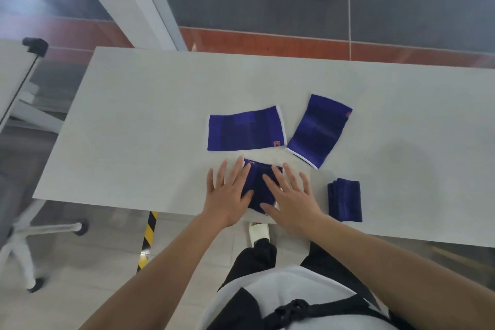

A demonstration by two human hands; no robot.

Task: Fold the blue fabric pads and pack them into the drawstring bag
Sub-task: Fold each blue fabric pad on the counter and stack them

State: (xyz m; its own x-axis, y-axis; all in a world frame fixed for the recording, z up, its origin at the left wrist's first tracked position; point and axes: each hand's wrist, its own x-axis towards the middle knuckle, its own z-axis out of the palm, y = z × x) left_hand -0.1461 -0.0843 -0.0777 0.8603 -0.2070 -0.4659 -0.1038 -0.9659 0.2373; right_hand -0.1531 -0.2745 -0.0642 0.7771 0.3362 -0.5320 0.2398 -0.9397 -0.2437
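Note:
Four blue fabric pads lie on the white table (139, 120). One pad (258, 185) sits near the front edge, pressed flat under both palms: my left hand (230, 195) covers its left side and my right hand (292, 198) its right side, fingers spread. Two flat pads with white trim lie beyond, one (245, 130) straight ahead and one (320, 130) angled to its right. A folded pad (345, 199) rests to the right of my right hand. No drawstring bag is visible.
The table's front edge (160, 207) runs just below my wrists. A chair base with castors (32, 236) stands at the left on the floor, beside a yellow-black striped strip (148, 238). A black stand (32, 48) rises at the far left.

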